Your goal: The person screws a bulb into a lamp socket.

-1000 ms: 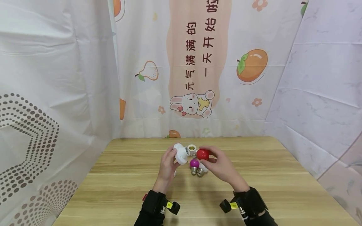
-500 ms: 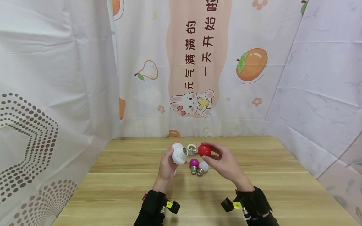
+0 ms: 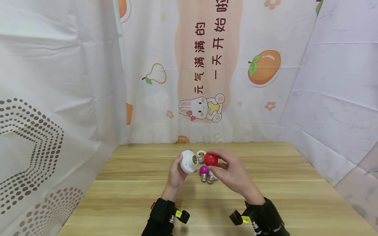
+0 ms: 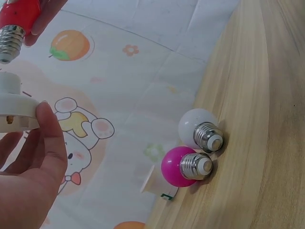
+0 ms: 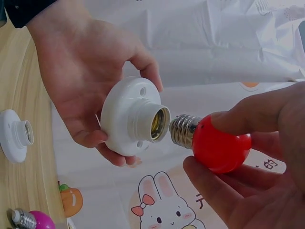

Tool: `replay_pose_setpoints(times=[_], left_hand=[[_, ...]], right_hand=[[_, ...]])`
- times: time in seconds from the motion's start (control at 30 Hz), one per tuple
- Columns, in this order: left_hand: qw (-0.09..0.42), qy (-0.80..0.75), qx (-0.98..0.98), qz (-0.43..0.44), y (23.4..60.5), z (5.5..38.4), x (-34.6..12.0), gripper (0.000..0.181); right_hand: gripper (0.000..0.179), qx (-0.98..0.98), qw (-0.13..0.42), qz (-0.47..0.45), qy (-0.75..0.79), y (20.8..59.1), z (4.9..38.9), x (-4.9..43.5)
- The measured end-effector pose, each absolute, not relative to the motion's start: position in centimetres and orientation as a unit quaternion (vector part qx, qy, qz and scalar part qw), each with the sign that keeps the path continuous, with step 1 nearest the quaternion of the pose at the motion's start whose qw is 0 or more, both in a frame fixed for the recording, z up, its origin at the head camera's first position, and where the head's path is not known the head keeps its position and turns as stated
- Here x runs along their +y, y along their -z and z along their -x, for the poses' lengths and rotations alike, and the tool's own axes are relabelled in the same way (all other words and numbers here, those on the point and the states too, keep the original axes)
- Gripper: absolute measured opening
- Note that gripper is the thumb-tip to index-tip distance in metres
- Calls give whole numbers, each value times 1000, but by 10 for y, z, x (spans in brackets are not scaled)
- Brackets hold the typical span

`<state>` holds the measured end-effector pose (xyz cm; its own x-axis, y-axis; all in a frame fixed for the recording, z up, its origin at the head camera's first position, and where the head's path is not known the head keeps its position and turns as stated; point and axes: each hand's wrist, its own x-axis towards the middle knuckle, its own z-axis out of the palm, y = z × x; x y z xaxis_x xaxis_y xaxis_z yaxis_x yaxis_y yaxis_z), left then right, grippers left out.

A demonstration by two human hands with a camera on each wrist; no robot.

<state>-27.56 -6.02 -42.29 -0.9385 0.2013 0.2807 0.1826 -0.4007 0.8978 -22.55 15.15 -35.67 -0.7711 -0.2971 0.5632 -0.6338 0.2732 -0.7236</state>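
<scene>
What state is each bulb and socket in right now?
Red bulb: unscrewed, held by right hand
Held socket: empty, held by left hand
Purple bulb: loose, lying on table
White bulb: loose, lying on table
Far socket: empty, on table
Near socket: no bulb in it, on table

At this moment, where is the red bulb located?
In the head view, the red bulb is slightly right of centre, held by the right hand, just right of the socket that the left hand holds.
</scene>
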Motion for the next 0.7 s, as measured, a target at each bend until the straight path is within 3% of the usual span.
replay_pose_setpoints(times=[0.7], left_hand=[[14, -814, 544, -204, 422, 272, -57, 53]], right_hand=[[45, -791, 155, -300, -510, 360, 225, 144]])
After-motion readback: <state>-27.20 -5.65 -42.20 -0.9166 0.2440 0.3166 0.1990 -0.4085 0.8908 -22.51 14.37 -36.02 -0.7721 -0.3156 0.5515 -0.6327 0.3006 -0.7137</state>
